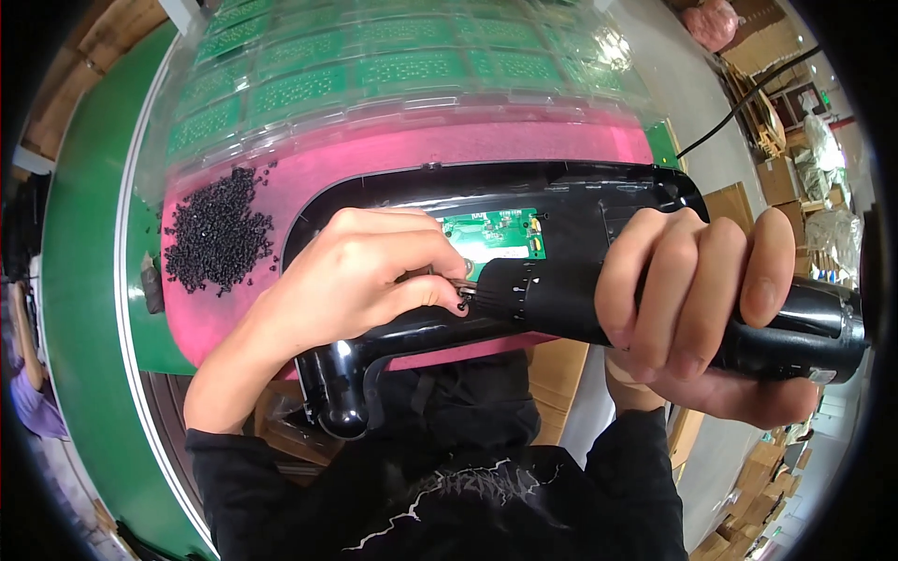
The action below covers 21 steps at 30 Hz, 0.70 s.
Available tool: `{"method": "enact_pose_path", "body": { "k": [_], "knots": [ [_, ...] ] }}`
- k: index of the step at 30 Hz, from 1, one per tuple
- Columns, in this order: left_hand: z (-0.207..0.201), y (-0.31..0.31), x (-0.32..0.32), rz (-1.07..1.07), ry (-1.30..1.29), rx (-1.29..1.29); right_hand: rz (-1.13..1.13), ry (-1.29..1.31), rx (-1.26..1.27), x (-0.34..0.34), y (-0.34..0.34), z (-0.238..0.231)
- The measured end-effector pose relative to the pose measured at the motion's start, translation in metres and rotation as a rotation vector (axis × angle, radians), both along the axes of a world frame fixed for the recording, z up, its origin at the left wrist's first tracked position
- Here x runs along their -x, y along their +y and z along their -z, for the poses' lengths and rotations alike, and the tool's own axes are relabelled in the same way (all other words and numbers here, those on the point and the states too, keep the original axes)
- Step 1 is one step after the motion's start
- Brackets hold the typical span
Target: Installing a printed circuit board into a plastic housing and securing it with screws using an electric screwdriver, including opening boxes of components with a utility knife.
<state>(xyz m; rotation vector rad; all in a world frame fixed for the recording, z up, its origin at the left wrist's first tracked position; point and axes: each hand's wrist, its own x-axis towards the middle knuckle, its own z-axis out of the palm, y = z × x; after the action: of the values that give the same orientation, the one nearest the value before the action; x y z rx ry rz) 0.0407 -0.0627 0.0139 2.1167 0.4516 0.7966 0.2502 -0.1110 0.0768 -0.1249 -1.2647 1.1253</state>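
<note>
My right hand (692,290) is wrapped round a black electric screwdriver (561,297), held nearly level with its nose pointing left. At the bit's tip, my left hand (341,271) is closed, thumb and forefinger pinching a tiny black screw (462,305). Beneath both hands lies a long black plastic housing (393,194) with a rounded leg bending toward me at its left end. A green circuit board (510,236) sits inside the housing, partly covered by my left fingers and the screwdriver.
A heap of small black screws (220,229) lies on the pink mat (374,150) at the left. Behind stand clear plastic trays of green circuit boards (402,70). A black cable (748,98) hangs at the upper right. Cardboard boxes (781,178) are stacked farther right.
</note>
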Motion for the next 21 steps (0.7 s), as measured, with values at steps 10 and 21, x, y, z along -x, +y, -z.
{"method": "enact_pose_path", "body": {
  "k": [10, 21],
  "knots": [
    [0.004, -0.001, -0.001, -0.066, 0.183, -0.143, 0.16, -0.244, 0.17, -0.025, 0.001, 0.003],
    [0.009, -0.006, -0.002, -0.093, 0.293, -0.258, 0.341, -0.26, 0.277, -0.037, 0.002, 0.022]
  ]
}}
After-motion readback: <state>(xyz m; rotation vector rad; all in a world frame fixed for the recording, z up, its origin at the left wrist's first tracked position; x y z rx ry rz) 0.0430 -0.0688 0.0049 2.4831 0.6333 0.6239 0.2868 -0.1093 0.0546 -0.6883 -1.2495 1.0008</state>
